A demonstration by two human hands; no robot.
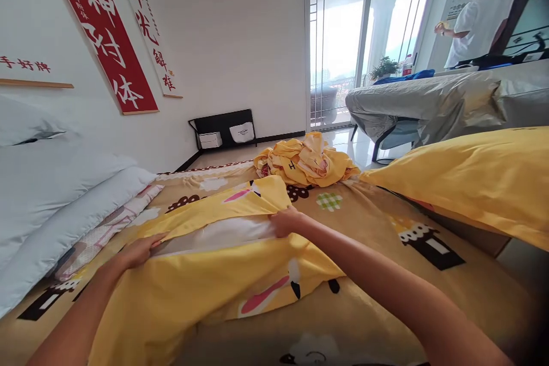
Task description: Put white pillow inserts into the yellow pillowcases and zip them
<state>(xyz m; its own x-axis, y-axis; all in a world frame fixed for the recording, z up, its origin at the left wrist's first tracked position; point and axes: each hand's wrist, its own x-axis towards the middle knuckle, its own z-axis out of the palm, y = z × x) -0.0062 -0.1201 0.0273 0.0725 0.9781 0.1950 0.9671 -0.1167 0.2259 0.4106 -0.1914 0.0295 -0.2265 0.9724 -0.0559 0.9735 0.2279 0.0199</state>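
A yellow pillowcase [189, 283] with a rabbit print lies on the bed in front of me. Its long opening gapes, and a white pillow [227, 231] shows inside. At the left end of the opening, my left hand [139, 250] is closed on the cloth edge, its fingertips partly hidden. My right hand [285, 222] grips the pillowcase at the opening's right end, fingers curled into the fabric. Beyond my hands sits a crumpled heap of yellow bedding [306, 160].
Pale grey pillows [86, 206] are stacked at the left. A yellow-covered pillow [476, 174] stands out on the right. A brown patterned sheet [364, 303] covers the bed. Behind are a covered table [394, 97], a black rack [225, 126] and a person [476, 26] holding something yellow.
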